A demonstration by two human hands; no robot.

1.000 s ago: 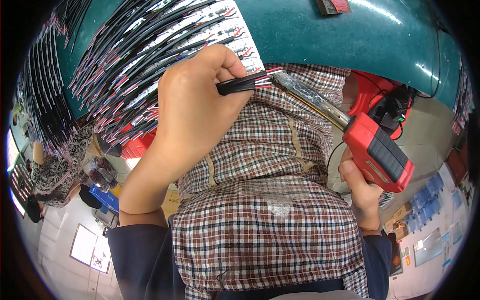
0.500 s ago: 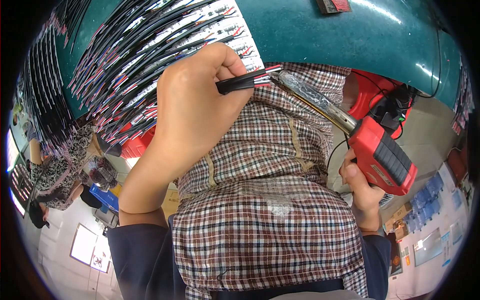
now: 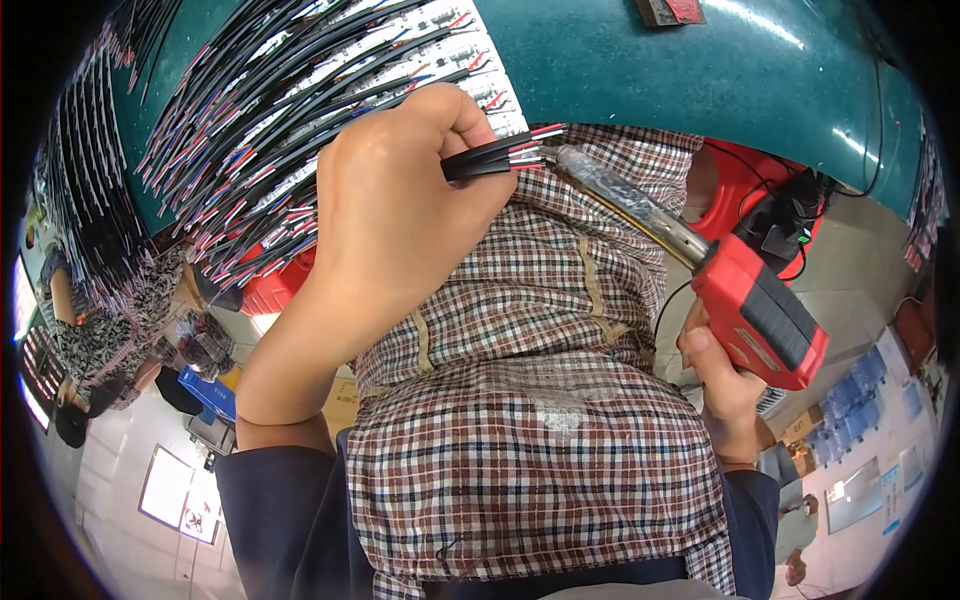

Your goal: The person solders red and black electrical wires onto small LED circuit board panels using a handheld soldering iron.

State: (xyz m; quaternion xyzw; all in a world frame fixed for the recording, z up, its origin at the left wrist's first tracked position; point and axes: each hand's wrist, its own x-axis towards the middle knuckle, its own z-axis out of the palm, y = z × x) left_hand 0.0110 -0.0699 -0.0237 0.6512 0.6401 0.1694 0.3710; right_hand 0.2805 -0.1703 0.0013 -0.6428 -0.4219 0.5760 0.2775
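Note:
My left hand [image 3: 400,200] pinches a small bunch of black cables [image 3: 482,160] above my lap, near the table's edge. Their stripped ends, with red and white wires, point right and fan out slightly. In my right hand [image 3: 722,375] is a red and black soldering gun [image 3: 752,310], gripped by its handle, with its long metal barrel slanting up to the left. The barrel's tip lies right by the wire ends; whether they touch I cannot tell. Just beyond my left hand lie white circuit boards [image 3: 450,60] with many black cables [image 3: 270,110] soldered along them.
A green table [image 3: 620,80] curves across the far side, with a small red and dark block [image 3: 668,12] on it. More black cables [image 3: 90,190] hang over its left edge. A red stool [image 3: 730,195] and black plugs stand beyond my right arm. Other people [image 3: 110,340] are at left and lower right.
Both hands have shifted only slightly; the cable bunch sits a little farther right, and the soldering gun has edged left. A person has come into view at the lower right.

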